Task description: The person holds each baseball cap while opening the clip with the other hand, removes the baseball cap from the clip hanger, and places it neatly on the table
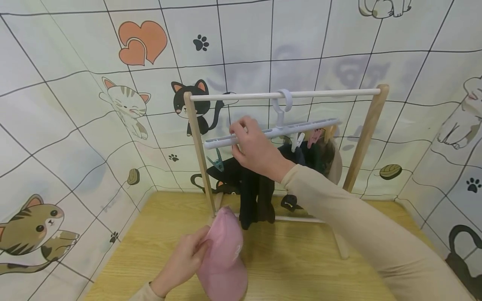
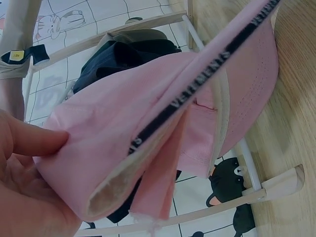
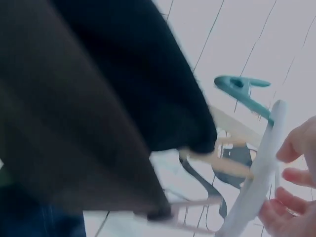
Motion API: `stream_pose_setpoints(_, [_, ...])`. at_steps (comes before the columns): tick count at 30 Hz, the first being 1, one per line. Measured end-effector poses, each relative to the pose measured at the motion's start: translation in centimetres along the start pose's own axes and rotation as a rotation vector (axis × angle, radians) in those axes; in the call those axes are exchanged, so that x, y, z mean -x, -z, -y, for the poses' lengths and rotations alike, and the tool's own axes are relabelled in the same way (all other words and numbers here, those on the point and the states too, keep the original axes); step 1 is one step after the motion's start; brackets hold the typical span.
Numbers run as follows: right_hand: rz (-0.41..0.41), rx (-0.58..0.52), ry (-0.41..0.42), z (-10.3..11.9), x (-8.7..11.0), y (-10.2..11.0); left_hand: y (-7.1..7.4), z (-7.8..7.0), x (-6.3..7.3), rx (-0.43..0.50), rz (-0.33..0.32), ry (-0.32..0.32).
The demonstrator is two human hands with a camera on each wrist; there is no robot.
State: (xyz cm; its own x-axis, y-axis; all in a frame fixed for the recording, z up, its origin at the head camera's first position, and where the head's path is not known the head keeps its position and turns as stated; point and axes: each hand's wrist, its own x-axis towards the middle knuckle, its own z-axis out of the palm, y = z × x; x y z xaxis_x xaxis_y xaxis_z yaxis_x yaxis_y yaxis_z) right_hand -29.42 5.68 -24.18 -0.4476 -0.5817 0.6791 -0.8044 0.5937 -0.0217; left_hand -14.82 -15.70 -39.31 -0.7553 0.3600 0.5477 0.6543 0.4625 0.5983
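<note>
A pink baseball cap (image 1: 224, 246) hangs brim down from my left hand (image 1: 184, 257), which pinches its edge between thumb and fingers. In the left wrist view the cap's inside band (image 2: 197, 81) shows black tape with white lettering. My right hand (image 1: 256, 146) grips the left part of a white clip hanger (image 1: 301, 127), fingers over the bar and thumb below. The hanger hooks over a rod and tilts, left end lower. A teal clothespin (image 1: 216, 161) hangs near that end. Dark cloth items (image 1: 260, 196) hang below, partly hidden by my right arm.
A wooden rack (image 1: 363, 138) with a white top rod (image 1: 233, 96) stands on the wood-grain table (image 1: 169, 225). White (image 1: 297, 142), pink (image 1: 314, 138) and tan clothespins (image 1: 330, 133) line the hanger's right half. Behind rises a wall (image 1: 248, 37) with cat drawings.
</note>
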Motion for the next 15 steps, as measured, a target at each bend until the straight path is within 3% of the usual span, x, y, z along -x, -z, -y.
stream_pose_setpoints(4, [0.117, 0.097, -0.046, -1.4, 0.0, 1.2, 0.1, 0.2, 0.0, -0.016, -0.007, 0.001])
stream_pose_setpoints(8, [0.230, 0.143, -0.062, -3.0, 0.3, 2.1, 0.4, 0.6, 0.1, 0.011, -0.009, 0.062])
stream_pose_setpoints(15, [0.287, 0.158, -0.012, -4.0, 0.3, 2.5, 1.3, 0.8, -0.4, 0.167, 0.061, 0.333])
